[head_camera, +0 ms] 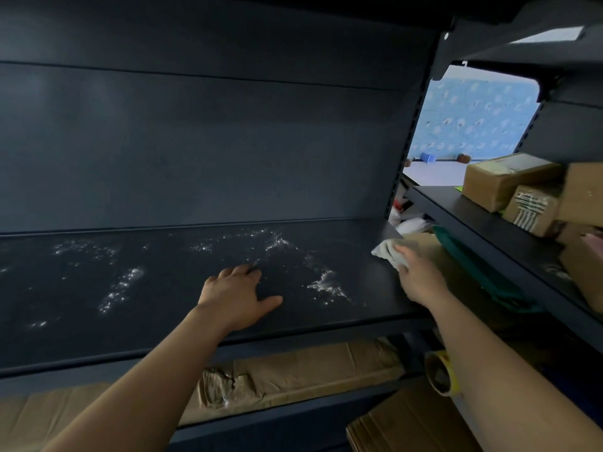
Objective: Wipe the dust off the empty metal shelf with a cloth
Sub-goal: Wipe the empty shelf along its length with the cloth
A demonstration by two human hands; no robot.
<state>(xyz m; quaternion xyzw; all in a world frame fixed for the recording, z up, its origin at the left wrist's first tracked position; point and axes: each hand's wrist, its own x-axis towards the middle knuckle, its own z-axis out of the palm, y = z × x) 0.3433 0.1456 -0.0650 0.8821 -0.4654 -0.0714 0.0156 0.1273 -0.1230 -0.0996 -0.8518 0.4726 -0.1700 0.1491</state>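
Several white dust patches [324, 285] on dark metal shelf [163, 337]. Right hand [421, 282] grasps pale cloth [390, 252], shelf's right end; left hand [236, 295] flat, released, mid-shelf. Suggest overlapping leftward strokes.

The right hand [421, 282] covers the near part of the cloth [390, 252], and its fingertips are lost in the folds, so just how they lie is anyone's guess. The metal shelf [179, 321] runs off the left edge. On the left hand [236, 295] the fingertips blur into the dark surface. A roll of tape [439, 373] sits half hidden behind the right forearm. The cardboard boxes [502, 181] on the neighbouring shelf are cut off at the right edge. A small blue thing [428, 157] far off is too small to name.
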